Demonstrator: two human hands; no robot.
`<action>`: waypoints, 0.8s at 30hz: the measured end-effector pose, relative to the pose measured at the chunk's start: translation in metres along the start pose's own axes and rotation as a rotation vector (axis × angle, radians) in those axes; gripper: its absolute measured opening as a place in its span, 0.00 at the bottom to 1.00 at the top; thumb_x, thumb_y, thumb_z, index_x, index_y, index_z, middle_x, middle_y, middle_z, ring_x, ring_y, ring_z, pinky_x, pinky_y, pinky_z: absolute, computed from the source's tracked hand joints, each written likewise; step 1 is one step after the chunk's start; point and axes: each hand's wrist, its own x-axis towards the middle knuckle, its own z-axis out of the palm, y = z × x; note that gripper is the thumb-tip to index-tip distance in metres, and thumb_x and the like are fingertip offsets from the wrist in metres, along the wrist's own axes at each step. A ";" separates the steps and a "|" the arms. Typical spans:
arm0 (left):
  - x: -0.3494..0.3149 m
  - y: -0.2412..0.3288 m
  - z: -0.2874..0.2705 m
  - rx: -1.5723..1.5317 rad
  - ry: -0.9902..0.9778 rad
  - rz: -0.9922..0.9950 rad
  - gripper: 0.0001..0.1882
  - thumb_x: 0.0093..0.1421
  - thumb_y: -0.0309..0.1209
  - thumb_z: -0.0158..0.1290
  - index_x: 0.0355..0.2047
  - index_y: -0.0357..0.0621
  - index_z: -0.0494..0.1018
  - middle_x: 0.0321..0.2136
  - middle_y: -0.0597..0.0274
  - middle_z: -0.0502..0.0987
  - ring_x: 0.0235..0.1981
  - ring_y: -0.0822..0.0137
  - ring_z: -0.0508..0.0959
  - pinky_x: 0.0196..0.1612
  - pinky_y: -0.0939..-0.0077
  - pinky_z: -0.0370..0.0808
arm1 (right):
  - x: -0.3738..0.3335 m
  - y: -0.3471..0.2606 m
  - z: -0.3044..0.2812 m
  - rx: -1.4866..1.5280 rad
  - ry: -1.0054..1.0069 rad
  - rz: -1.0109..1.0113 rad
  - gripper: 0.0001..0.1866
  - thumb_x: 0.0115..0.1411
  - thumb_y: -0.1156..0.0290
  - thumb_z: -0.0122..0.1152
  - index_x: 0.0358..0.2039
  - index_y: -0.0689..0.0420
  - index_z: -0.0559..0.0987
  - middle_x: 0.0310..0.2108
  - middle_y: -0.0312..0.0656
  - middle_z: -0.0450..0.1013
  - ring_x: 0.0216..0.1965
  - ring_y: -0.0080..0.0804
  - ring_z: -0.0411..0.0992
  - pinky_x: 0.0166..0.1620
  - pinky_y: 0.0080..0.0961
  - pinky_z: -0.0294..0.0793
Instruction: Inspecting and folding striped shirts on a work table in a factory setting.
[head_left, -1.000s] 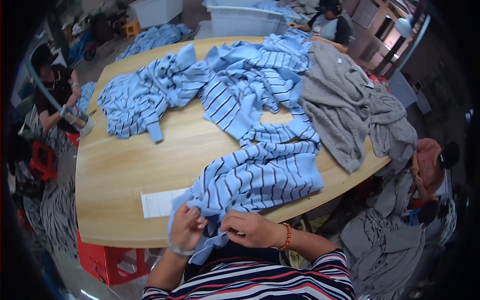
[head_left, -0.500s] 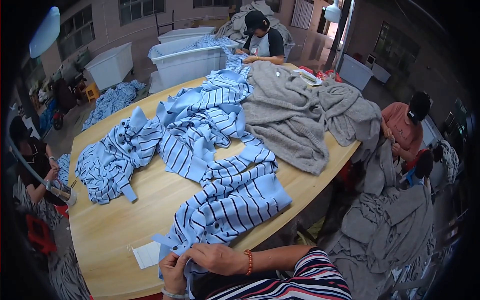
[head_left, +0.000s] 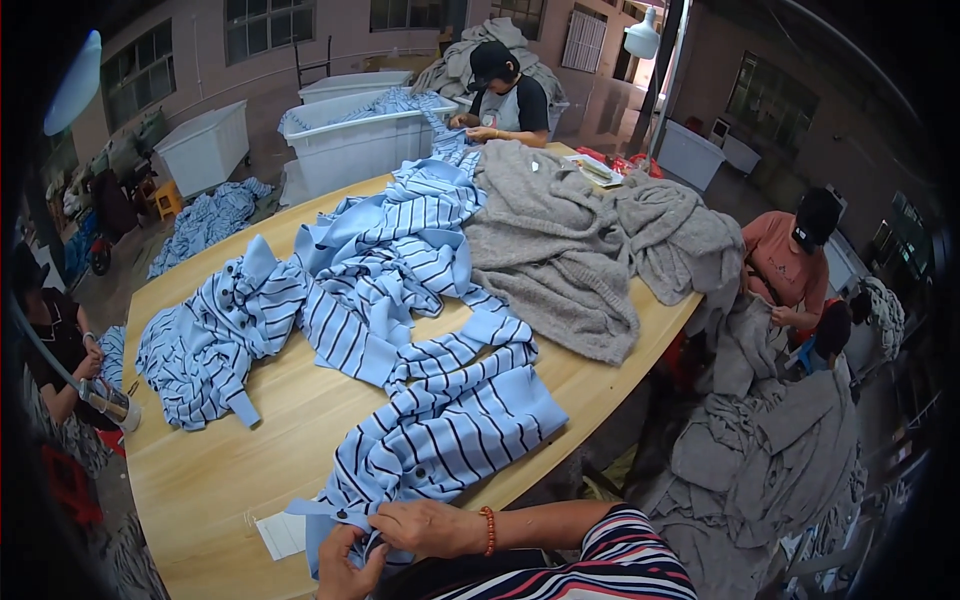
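Observation:
A light-blue knitted cardigan (head_left: 450,440) with dark stripes and dark buttons lies across the near part of the table, its near end at my hands. My right hand (head_left: 428,527), with a beaded bracelet on its wrist, pinches the cardigan's plain blue edge just right of a dark button (head_left: 341,513). Below that button my left hand (head_left: 345,567) holds the same edge, fingers and thumb curled around the cloth. Some of the fabric between the hands is hidden by my fingers. A white card (head_left: 283,536) lies on the table left of my hands.
More striped cardigans (head_left: 225,330) are heaped on the wooden table (head_left: 270,455), with grey knitwear (head_left: 555,250) at its far right. Co-workers sit at the far end, left and right, handling garments. White bins (head_left: 365,145) stand behind; grey garments (head_left: 765,470) pile up at the right.
The whole view has shifted slightly, moving the table left and down in the picture. My left thumb has spread from the fingers, and the button by my hands shows more plainly.

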 end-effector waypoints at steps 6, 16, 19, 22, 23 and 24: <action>0.006 0.011 -0.002 -0.076 -0.039 -0.115 0.06 0.61 0.27 0.53 0.31 0.36 0.74 0.19 0.55 0.73 0.21 0.66 0.70 0.27 0.73 0.67 | -0.005 0.014 0.012 0.055 -0.101 0.061 0.10 0.55 0.76 0.56 0.36 0.64 0.68 0.31 0.48 0.66 0.33 0.46 0.72 0.33 0.35 0.73; 0.007 -0.021 0.008 -0.106 0.015 -0.047 0.11 0.65 0.30 0.48 0.30 0.33 0.71 0.23 0.46 0.71 0.25 0.54 0.71 0.32 0.64 0.68 | -0.004 0.020 0.016 0.231 -0.045 0.069 0.12 0.54 0.80 0.51 0.40 0.64 0.69 0.34 0.51 0.66 0.36 0.51 0.70 0.39 0.38 0.71; 0.007 -0.027 0.012 0.033 0.052 0.060 0.11 0.65 0.30 0.47 0.31 0.32 0.70 0.23 0.46 0.71 0.26 0.52 0.71 0.33 0.63 0.68 | -0.007 0.026 0.020 0.311 0.006 0.103 0.10 0.54 0.81 0.51 0.38 0.63 0.71 0.33 0.50 0.66 0.36 0.51 0.70 0.38 0.38 0.70; 0.013 -0.023 0.008 0.055 0.030 0.074 0.10 0.65 0.29 0.47 0.31 0.33 0.71 0.23 0.46 0.72 0.26 0.51 0.71 0.33 0.63 0.68 | -0.006 0.039 0.028 0.375 0.066 0.070 0.08 0.53 0.81 0.52 0.36 0.63 0.72 0.31 0.49 0.66 0.35 0.50 0.70 0.36 0.38 0.69; 0.015 -0.024 0.007 0.031 0.015 0.023 0.10 0.65 0.29 0.47 0.31 0.33 0.71 0.24 0.45 0.72 0.26 0.51 0.71 0.33 0.62 0.69 | -0.004 0.040 0.028 0.367 0.089 0.087 0.08 0.53 0.81 0.52 0.36 0.63 0.72 0.31 0.49 0.66 0.35 0.50 0.70 0.36 0.38 0.69; 0.017 -0.037 0.006 0.073 -0.006 0.042 0.10 0.65 0.28 0.46 0.30 0.34 0.72 0.22 0.46 0.73 0.25 0.50 0.71 0.32 0.62 0.68 | -0.001 0.044 0.025 0.359 0.076 0.044 0.08 0.53 0.81 0.52 0.35 0.63 0.72 0.30 0.49 0.66 0.34 0.49 0.70 0.36 0.37 0.69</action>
